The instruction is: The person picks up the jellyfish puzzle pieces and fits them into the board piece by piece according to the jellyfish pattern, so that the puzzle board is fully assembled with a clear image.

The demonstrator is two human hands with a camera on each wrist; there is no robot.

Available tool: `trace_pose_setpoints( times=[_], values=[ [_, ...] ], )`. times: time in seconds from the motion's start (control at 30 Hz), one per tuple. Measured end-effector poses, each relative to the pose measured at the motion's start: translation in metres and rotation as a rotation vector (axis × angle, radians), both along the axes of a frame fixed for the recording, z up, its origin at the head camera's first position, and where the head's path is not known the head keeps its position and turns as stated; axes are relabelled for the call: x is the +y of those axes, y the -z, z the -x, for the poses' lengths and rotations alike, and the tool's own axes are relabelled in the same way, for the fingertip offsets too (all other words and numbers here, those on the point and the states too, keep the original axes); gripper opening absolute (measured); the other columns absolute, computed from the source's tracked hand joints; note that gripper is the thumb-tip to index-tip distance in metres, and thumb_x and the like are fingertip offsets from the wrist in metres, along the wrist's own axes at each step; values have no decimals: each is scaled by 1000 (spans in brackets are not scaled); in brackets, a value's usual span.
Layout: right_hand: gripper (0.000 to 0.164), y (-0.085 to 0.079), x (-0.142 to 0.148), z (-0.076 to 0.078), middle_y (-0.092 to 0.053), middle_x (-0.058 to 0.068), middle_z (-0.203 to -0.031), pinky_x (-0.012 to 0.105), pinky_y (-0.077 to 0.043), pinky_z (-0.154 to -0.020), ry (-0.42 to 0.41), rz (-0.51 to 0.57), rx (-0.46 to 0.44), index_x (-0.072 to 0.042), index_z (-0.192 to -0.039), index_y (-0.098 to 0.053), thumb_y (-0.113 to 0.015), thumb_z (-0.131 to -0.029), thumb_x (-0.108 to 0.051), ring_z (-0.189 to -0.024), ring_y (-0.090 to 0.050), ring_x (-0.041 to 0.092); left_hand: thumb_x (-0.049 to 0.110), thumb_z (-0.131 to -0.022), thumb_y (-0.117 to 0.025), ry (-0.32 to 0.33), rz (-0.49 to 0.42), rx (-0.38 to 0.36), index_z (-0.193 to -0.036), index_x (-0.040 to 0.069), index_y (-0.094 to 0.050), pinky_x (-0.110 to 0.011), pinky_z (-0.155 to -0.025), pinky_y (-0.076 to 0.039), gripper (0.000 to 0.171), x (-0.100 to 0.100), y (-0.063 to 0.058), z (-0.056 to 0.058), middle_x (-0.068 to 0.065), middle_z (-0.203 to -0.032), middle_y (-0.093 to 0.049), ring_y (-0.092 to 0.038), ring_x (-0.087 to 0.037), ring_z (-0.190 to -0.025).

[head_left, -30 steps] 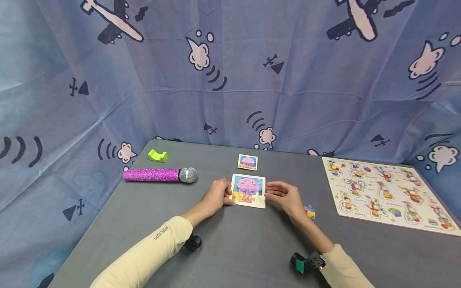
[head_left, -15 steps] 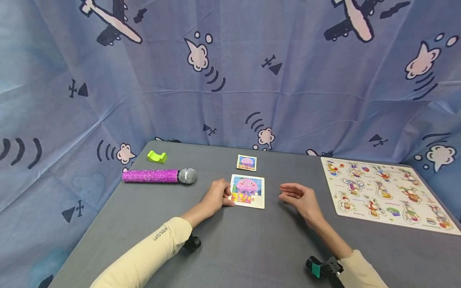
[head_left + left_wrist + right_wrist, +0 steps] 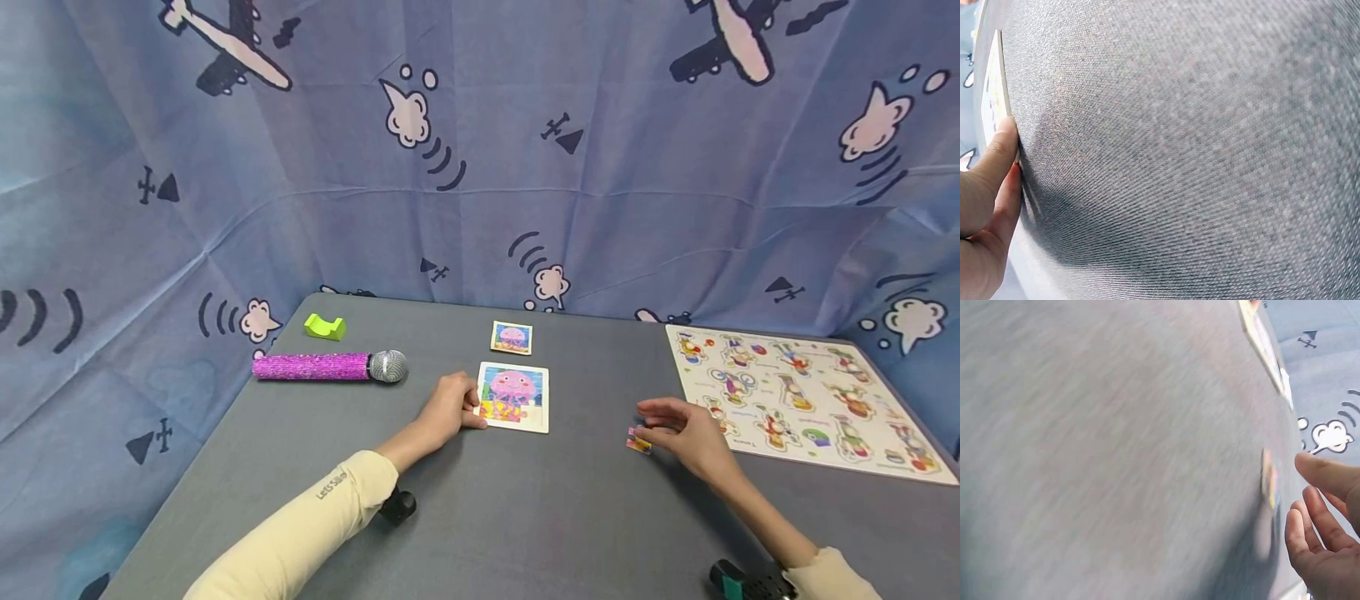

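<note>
A jigsaw puzzle point(image 3: 513, 397) with a pink jellyfish in a pale frame lies mid-table. My left hand point(image 3: 448, 408) holds its lower left corner between thumb and curled fingers; in the left wrist view, the thumb point(image 3: 999, 150) lies against the puzzle's edge point(image 3: 1002, 81). To the right, my right hand point(image 3: 688, 435) hovers with thumb and fingers parted beside a small loose jigsaw piece point(image 3: 638, 441), pink and yellow. The right wrist view shows a gap between the fingertips point(image 3: 1296, 534) and that piece point(image 3: 1269, 478), which is blurred there.
Behind the puzzle lies a small jellyfish picture card point(image 3: 512, 337). A purple glittery microphone point(image 3: 322, 367) and a lime green curved block point(image 3: 325, 327) are at the left. A large board of cartoon figures point(image 3: 810, 400) covers the right back of the grey table point(image 3: 525, 508).
My right hand has left the puzzle's right edge and moved right to the loose piece, which its wrist and forearm had covered. The left hand stays at the puzzle's corner.
</note>
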State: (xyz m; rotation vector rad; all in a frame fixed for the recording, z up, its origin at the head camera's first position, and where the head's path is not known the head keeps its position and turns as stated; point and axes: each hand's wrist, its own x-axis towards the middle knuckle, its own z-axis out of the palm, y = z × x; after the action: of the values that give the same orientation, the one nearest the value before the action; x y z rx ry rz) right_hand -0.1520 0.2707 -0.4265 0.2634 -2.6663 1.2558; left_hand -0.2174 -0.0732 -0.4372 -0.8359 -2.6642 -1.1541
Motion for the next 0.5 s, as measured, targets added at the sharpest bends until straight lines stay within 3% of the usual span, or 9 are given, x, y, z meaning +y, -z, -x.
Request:
trace_pose_setpoints(
  times=[0.23, 0.37, 0.5],
  values=[
    [34, 5, 7, -11, -70, 15, -90, 16, -51, -63, 30, -117, -36, 6, -98, -69, -83, -69, -3, -73, -63, 6, 2, -56, -88, 7, -6, -20, -66, -3, -55, -18, -55, -37, 35, -1, -1, 0, -10, -67, -50, -49, -16, -60],
    [33, 6, 8, -14, -70, 10, -89, 18, -50, -62, 47, -215, -63, 2, -97, -71, -84, -70, -9, -71, -61, 4, 2, -56, -88, 11, -5, 0, -66, -3, -54, -18, -54, -37, 36, -1, 0, 1, -11, -67, -50, -46, -12, -59],
    [30, 7, 9, -15, -69, 9, -90, 19, -50, -62, 47, -245, -81, 1, -96, -71, -83, -71, -11, -71, -59, 5, 2, -55, -88, 8, -8, 10, -66, -3, -54, -18, -54, -37, 36, -1, -1, -1, -11, -67, -49, -49, -17, -59]
  ],
)
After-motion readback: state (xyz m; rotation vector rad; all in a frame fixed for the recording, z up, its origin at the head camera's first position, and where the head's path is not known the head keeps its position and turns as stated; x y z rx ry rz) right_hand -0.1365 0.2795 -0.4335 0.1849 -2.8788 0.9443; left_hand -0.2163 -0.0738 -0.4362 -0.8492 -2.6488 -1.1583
